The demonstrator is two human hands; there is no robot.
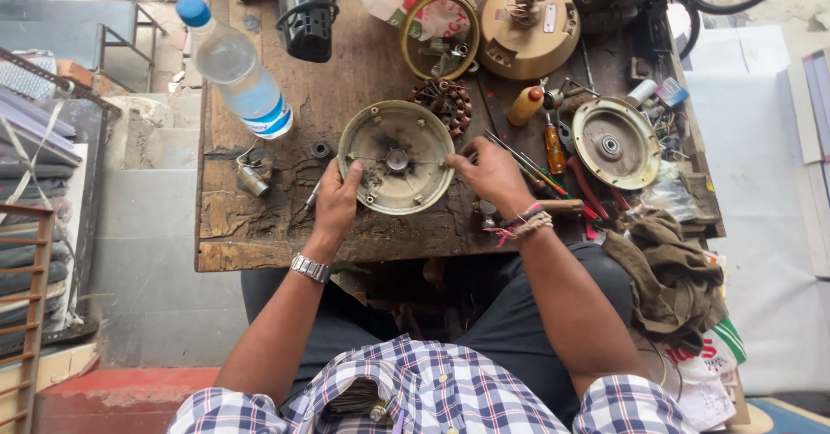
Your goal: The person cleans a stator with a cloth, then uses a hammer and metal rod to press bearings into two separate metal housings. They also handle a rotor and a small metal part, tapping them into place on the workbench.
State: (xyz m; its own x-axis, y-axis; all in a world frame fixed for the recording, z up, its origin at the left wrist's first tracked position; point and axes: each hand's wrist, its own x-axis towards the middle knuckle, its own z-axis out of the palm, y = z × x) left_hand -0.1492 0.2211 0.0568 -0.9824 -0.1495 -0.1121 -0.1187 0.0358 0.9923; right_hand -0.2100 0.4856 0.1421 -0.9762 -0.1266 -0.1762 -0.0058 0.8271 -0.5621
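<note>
1. Checked shirt fabric (432, 395) fills the bottom of the view, with both bare forearms reaching forward from it over dark trousers.
2. Both hands meet at a round, dished metal motor cover (397, 157) that lies flat near the front edge of the worn wooden tabletop (259, 218).
3. On the cover's left rim, the left hand (337, 202) is curled, its thumb and fingers pressing the edge; a metal wristwatch (309, 268) sits on that wrist.
4. At the cover's right rim, the right hand (491, 175) has its fingers bent and pinched against the edge; whether it also holds a small tool cannot be told. Threads and a band (526, 224) circle that wrist.
5. Left of the cover stands a plastic water bottle (235, 69) with a blue cap, tilted in the view, and a small metal fitting (252, 175) lies nearer the person.
6. Just behind the cover rests a copper-wound stator (445, 104), with a brass-coloured ring (439, 35) and a tan motor housing (529, 28) farther back.
7. Right of the hands lie screwdrivers (553, 149), a small orange bottle (526, 105) and a second round cover (616, 143).
8. A crumpled brown rag (670, 274) hangs off the tabletop's right front corner.
</note>
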